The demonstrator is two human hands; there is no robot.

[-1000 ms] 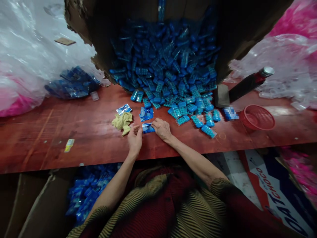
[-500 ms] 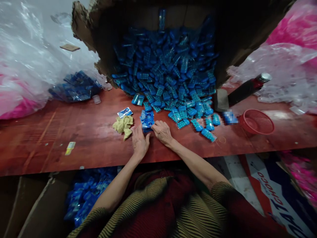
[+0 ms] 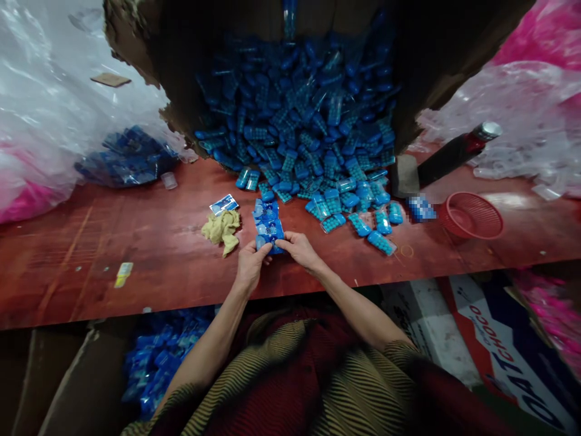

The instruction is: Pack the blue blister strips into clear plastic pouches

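Note:
Between both hands is a blue printed packet (image 3: 270, 232), its near edge pinched. My left hand (image 3: 250, 261) is closed, its thumb on the packet's lower left. From the other side my right hand (image 3: 301, 249) grips the lower right corner, thumb on top. Just beyond lies more blue printed wrapping (image 3: 265, 209); whether it is joined to the packet I cannot tell. A crumpled yellowish cloth (image 3: 221, 228) rests to the left, with a flat blue-and-white packet (image 3: 224, 204) at its far side.
An open cardboard box (image 3: 136, 33) spills small blue-capped containers (image 3: 333, 203) onto the red table (image 3: 163, 242). At right are a red basket (image 3: 472, 217) and a dark bottle-like object (image 3: 447, 158). Blue packets (image 3: 129, 156) lie at left; more blue packets (image 3: 158, 357) sit below the table edge.
Both hands have shifted toward me and now pinch the packet's near edge with the thumbs. More of the blue packet shows than before. The view has tilted slightly.

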